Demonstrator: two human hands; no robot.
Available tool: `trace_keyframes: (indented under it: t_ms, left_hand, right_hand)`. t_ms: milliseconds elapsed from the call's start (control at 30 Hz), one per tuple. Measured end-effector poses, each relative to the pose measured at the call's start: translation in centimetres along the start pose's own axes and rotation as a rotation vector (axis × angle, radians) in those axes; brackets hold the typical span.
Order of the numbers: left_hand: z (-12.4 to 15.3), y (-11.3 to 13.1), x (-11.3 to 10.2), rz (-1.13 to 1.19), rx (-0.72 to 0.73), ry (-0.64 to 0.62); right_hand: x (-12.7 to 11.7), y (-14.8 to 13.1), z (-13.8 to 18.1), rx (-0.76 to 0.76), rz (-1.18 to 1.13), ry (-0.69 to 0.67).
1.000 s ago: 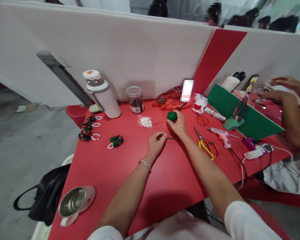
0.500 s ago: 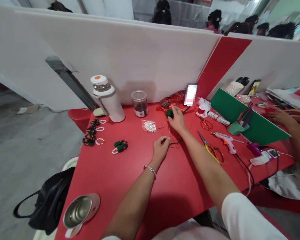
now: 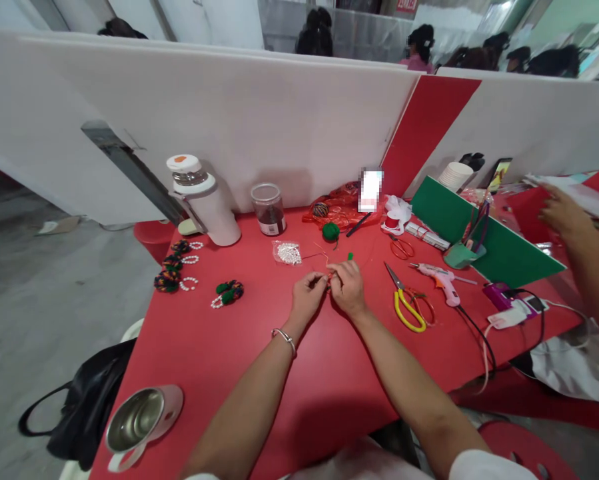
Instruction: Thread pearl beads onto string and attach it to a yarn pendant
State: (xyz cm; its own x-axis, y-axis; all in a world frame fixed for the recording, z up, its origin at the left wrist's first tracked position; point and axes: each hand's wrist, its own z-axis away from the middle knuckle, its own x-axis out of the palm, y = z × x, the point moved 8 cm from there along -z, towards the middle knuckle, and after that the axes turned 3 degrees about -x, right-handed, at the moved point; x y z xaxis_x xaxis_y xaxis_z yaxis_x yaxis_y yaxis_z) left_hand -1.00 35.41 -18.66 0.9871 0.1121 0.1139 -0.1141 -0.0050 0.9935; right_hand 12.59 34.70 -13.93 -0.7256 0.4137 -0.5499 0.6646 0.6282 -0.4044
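Observation:
Close together over the red table (image 3: 279,360), my left hand (image 3: 308,295) and my right hand (image 3: 348,288) pinch thin yarn (image 3: 328,283) between their fingertips. Most of the strand is hidden by the fingers. Behind them sits a green yarn ball (image 3: 330,232), and a small green piece (image 3: 350,257) lies just past my right hand. A clear bag of white beads (image 3: 288,253) is to the left, with loose orange thread beside it. Further left lies a dark multicoloured yarn piece with a bead loop (image 3: 229,292); several similar ones (image 3: 168,280) line the table's left edge.
Yellow-handled scissors (image 3: 408,310), red scissors (image 3: 402,247) and a pink glue gun (image 3: 444,281) lie right. At the back stand a white flask (image 3: 206,207), a jar (image 3: 269,210) and a phone (image 3: 370,190). A metal cup (image 3: 144,423) stands front left. Another person's hand (image 3: 564,210) is far right.
My right hand has let go of the green yarn ball and come back towards me to meet my left hand. The ball now rests on the table.

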Motion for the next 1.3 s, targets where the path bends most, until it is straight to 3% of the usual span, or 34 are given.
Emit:
trace_keyframes:
  t_ms: [267,467,567,667,833,933,1033,1133,1300]
  left_hand:
    - [-0.3,0.4,0.4,-0.044,0.003,-0.032]
    - [-1.3,0.7,1.4,-0.02,0.043,-0.014]
    - [-1.6,-0.2,1.6,0.022,0.0,-0.023]
    - [-1.6,-0.9,1.1,-0.023,-0.023,0.015]
    - [-1.1,0.8,1.5,-0.267,0.162,-0.008]
    - [0.2,2.4,2.8,-0.471,0.345,-0.108]
    - [2.9,2.7,4.9,-0.656,0.496,-0.309]
    - [6.7,1.3,6.7,-0.805,0.568,-0.459]
    - [10.9,-2.6,8.8,-1.182,0.541,-0.544]
  right_hand:
    - [0.5,-0.5,-0.1,0.079,-0.063,-0.098]
    - [0.4,0.6,0.1,0.222,-0.166,-0.065]
    - [0.4,3.1,0.4,0.408,-0.355,-0.017]
    - [0.0,6.9,1.3,0.688,-0.566,0.128]
    - [-0.5,10.8,2.2,0.908,-0.841,0.324]
    - [-0.5,11.4,2.4,0.936,-0.845,0.332]
    - [-0.4,11.4,2.4,0.923,-0.818,0.329]
    - [0.0,11.4,2.4,0.908,-0.829,0.325]
    - [0.5,11.5,2.3,0.917,-0.833,0.252]
